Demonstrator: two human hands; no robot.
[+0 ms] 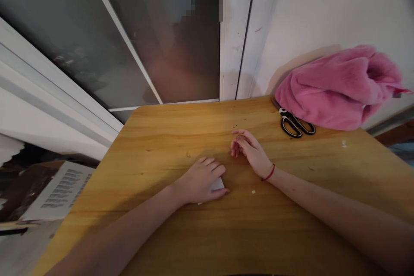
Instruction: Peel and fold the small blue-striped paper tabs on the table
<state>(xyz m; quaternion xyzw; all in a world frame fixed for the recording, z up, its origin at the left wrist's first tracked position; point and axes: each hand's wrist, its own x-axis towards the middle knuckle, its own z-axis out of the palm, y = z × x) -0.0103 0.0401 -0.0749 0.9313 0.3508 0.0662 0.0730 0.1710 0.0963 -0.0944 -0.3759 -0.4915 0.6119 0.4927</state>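
My left hand [202, 181] rests palm down on the wooden table, fingers bent and thumb apart, gripping a small piece of white paper [217, 184]. Most of the paper is hidden beneath the palm; a corner shows between thumb and index finger. To the right, my right hand [249, 148] is held just off the left one, with a red string around its wrist. Its index finger reaches out while the others curl loosely, and nothing shows in it.
Black-handled scissors [296, 124] lie at the back right, their blades under a pink plush cloth [333, 88]. Tiny white scraps [253, 192] dot the table [181, 241]. Behind it stands a glass door [181, 60]. A cardboard box [58, 189] is on the left, beyond the table edge.
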